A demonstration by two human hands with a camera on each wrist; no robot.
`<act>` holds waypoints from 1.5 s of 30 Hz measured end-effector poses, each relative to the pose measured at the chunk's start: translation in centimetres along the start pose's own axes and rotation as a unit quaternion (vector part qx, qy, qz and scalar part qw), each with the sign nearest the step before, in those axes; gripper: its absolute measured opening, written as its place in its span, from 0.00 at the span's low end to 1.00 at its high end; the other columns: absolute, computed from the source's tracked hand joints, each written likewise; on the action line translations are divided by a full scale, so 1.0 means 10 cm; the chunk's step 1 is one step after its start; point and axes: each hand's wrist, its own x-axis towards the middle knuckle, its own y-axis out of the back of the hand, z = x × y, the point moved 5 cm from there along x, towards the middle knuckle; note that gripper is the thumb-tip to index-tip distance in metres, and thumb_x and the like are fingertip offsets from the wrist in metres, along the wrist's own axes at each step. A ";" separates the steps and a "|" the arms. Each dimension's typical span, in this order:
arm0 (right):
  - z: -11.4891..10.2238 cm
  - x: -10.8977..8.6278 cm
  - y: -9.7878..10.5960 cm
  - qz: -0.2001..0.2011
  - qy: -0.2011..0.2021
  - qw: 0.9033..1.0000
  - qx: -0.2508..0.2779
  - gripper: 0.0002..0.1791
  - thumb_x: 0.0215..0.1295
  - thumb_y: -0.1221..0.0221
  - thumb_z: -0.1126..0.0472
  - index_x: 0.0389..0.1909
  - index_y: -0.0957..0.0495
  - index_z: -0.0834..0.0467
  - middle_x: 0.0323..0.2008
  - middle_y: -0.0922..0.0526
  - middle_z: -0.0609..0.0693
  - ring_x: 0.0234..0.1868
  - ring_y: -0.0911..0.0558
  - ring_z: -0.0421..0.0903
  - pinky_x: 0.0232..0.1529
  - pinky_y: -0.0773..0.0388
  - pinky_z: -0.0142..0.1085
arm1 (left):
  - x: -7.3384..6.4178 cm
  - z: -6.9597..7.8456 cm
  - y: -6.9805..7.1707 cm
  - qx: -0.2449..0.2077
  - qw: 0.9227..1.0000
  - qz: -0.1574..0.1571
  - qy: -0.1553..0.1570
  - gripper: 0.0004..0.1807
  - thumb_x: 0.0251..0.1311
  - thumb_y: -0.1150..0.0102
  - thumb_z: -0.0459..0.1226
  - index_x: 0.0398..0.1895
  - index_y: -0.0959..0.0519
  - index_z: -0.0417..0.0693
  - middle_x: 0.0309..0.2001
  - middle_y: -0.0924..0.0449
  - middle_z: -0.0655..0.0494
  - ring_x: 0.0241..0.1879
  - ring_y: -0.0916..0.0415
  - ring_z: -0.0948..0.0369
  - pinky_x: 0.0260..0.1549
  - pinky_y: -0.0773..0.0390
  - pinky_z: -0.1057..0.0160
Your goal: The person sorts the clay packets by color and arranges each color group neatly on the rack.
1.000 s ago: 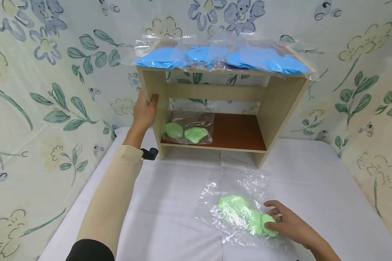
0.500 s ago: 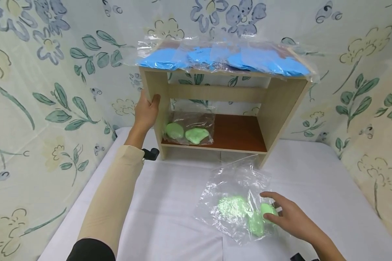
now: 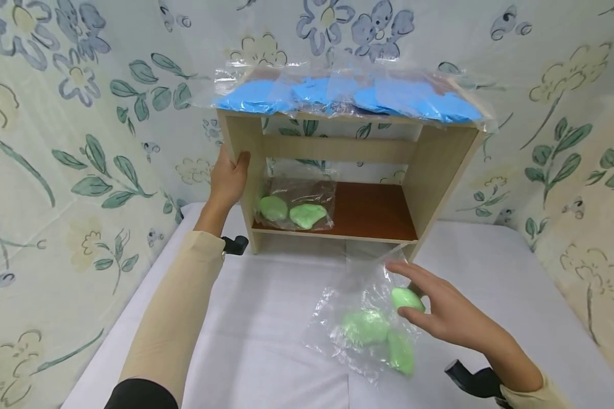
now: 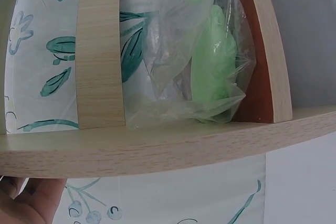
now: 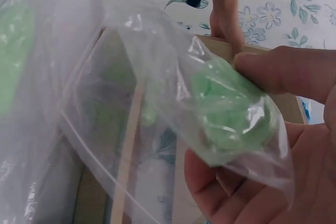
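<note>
My left hand [image 3: 228,179] grips the left side panel of a small wooden shelf [image 3: 442,165], its thumb at the panel's front edge. In the left wrist view part of that hand [image 4: 31,203] shows below the panel. My right hand [image 3: 452,309] holds a clear plastic bag [image 3: 332,318] by a light green lump [image 3: 408,299] inside it, thumb on one side and fingers on the other. More green lumps [image 3: 365,326] hang lower in the bag, in front of the shelf. Up close, the film wraps the pinched lump [image 5: 233,108].
A similar clear bag with two green lumps [image 3: 308,216] lies on the left of the brown lower board [image 3: 373,210]. Several bags of flat blue pieces [image 3: 419,102] cover the shelf top. A white cloth [image 3: 266,341] lies beneath; floral curtain [image 3: 568,170] surrounds it.
My right hand has moved up and left toward the shelf, drawing the held lump and the bag's near side with it. The left hand stays on the panel.
</note>
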 end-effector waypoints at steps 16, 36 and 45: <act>-0.19 0.90 0.45 0.146 0.181 0.925 0.301 0.37 0.52 0.43 0.85 0.67 0.36 0.72 0.74 0.36 0.54 0.77 0.39 0.43 0.61 0.26 0.23 | -0.01 0.04 0.02 0.030 1.000 -0.006 -0.003 0.32 0.73 0.61 0.54 0.75 0.46 0.54 0.69 0.31 0.39 0.63 0.27 0.41 0.57 0.23 0.39; 1.14 1.35 -0.55 0.008 -0.266 0.931 0.248 0.34 0.67 0.44 0.55 0.73 0.38 0.60 0.73 0.36 0.63 0.70 0.34 0.64 0.62 0.28 0.56 | -0.04 0.02 0.01 0.034 0.999 -0.012 -0.002 0.32 0.74 0.63 0.53 0.75 0.47 0.51 0.66 0.29 0.36 0.59 0.24 0.39 0.53 0.21 0.38; 1.16 1.60 -0.69 0.039 -0.279 0.924 0.259 0.35 0.69 0.43 0.52 0.74 0.41 0.57 0.73 0.36 0.59 0.73 0.36 0.61 0.69 0.32 0.57 | -0.04 0.03 -0.01 0.023 1.000 -0.020 0.005 0.33 0.74 0.62 0.54 0.77 0.50 0.53 0.69 0.32 0.38 0.63 0.27 0.40 0.56 0.23 0.37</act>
